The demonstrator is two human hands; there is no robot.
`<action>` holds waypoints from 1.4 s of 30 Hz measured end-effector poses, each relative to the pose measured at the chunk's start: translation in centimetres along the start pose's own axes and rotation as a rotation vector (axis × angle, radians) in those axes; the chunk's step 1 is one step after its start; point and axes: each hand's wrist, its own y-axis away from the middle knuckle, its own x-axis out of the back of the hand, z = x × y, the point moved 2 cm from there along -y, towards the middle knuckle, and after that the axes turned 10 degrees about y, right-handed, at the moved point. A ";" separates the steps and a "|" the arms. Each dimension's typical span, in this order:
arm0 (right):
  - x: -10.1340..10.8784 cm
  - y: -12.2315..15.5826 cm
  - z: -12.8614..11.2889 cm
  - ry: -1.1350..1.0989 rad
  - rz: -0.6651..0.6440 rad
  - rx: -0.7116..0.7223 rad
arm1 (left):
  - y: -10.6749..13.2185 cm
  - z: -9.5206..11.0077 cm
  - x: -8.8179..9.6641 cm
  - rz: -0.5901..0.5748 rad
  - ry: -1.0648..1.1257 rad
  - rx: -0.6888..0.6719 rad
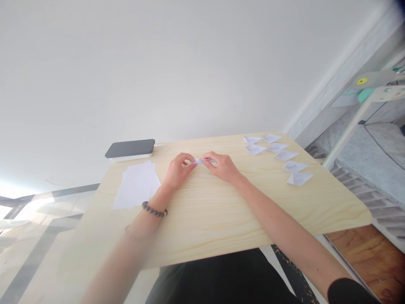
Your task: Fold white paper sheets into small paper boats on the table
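Observation:
Between my two hands is a small folded piece of white paper [198,161], held just above the middle of the table. My left hand [181,169] pinches its left end between thumb and fingers, and a dark beaded bracelet [154,210] circles that wrist. At the other end, my right hand [221,166] grips the paper, also in a pinch. The fingers hide much of its shape. Several folded white paper pieces [300,179] with pointed ends lie in loose rows on the right side of the table.
A stack of white paper sheets [136,185] lies to the left of my left hand. Behind it, a dark-topped flat device [130,148] with a white base sits near the wall. The pale wooden table [209,228] has its back edge against the wall; a white metal frame [348,128] stands at right.

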 end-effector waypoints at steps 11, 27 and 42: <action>-0.7 0.0 0.4 0.029 -0.054 0.123 | 0.1 0.3 -0.1 -0.003 -0.043 0.025; -0.6 -0.1 0.4 -0.147 -0.042 0.102 | 0.2 0.5 -0.2 -0.086 -0.088 0.083; -0.6 -0.1 0.5 -0.171 -0.102 -0.055 | 0.3 1.0 0.1 -0.044 -0.161 0.174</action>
